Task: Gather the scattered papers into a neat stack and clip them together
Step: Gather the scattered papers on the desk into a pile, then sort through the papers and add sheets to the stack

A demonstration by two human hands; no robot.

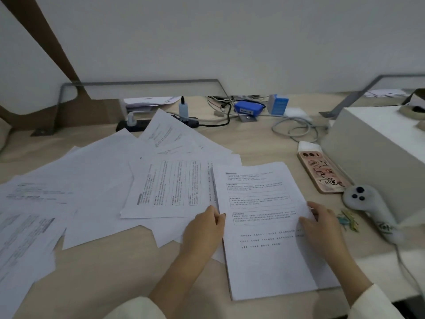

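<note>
The left hand (203, 229) bends its fingers on the left edge of the stack (264, 238), and the right hand (322, 224) pinches the right edge, thumb on top. I think a loose grip can let it fan out, and the papers (92, 187) left of the stack may be missed. Clips (348, 221) lie just right of it on the pale desk (103, 272); a grey wall (230, 42) is behind.

Print on the stack (264, 261) is too blurred to read; scattered papers (27, 238) run off the left edge
</note>
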